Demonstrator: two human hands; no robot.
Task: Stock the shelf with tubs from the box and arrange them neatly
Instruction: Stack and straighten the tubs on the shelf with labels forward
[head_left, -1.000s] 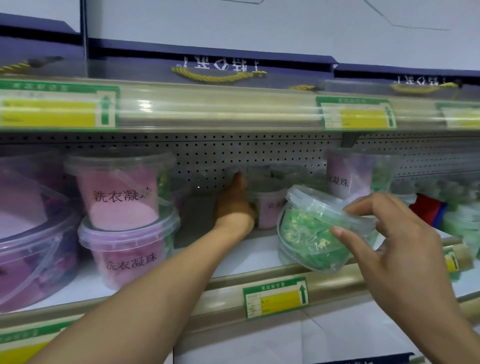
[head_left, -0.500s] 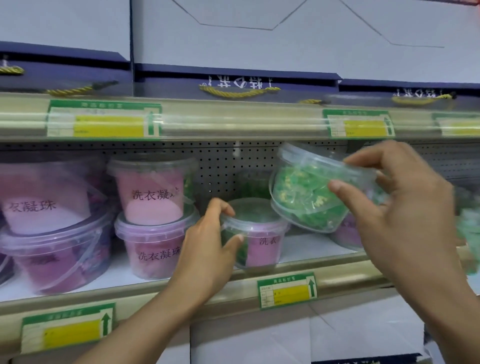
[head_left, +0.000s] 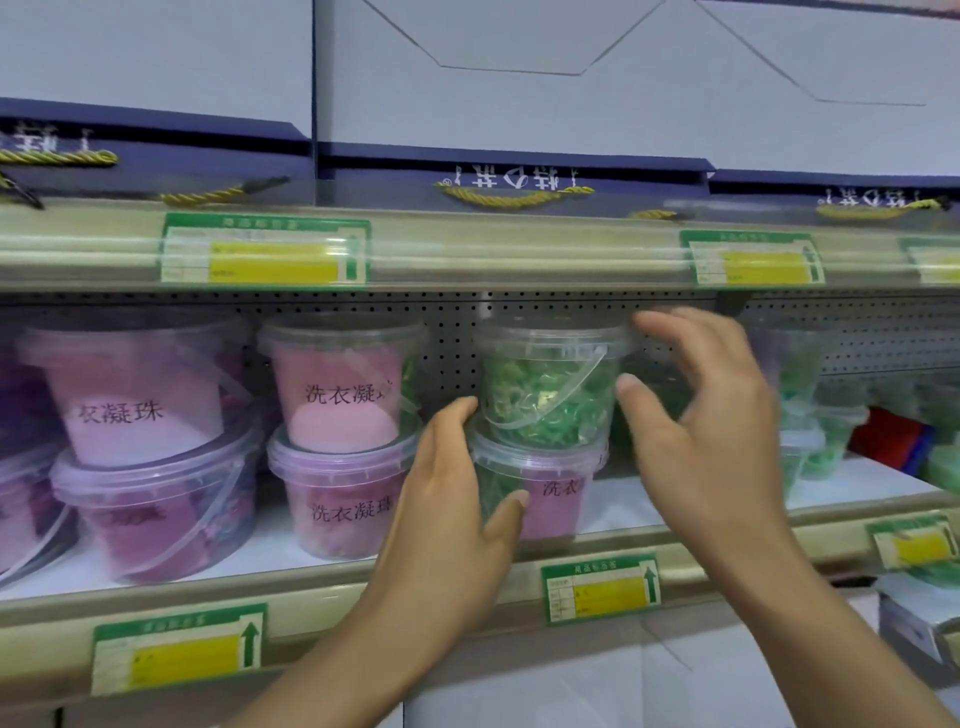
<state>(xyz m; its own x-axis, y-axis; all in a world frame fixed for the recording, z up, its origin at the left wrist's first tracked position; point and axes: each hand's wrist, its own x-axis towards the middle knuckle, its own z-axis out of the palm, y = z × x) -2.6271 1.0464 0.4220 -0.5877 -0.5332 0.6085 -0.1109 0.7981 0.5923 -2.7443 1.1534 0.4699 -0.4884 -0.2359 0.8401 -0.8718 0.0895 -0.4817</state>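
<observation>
Head view: two bare hands work a stack of tubs at the middle of a store shelf (head_left: 311, 558).
Left hand (head_left: 447, 512): curls around the lower tub (head_left: 550, 493), thumb across its front, fingers behind its left side.
Right hand (head_left: 706, 415): fingers spread and blurred just right of the green tub (head_left: 548, 384); whether they touch it cannot be told.
Green tub: upright on the lower tub's lid, its clear handle hanging across the front.
Lower tub: near the shelf's front edge, pink label facing out.
Left neighbours: two pink tubs (head_left: 340, 384) stacked just beside, larger purple tubs (head_left: 156, 499) further left.
Right side: blurred green tubs (head_left: 810, 415).
Rail: price tag (head_left: 600, 587) below the stack.
</observation>
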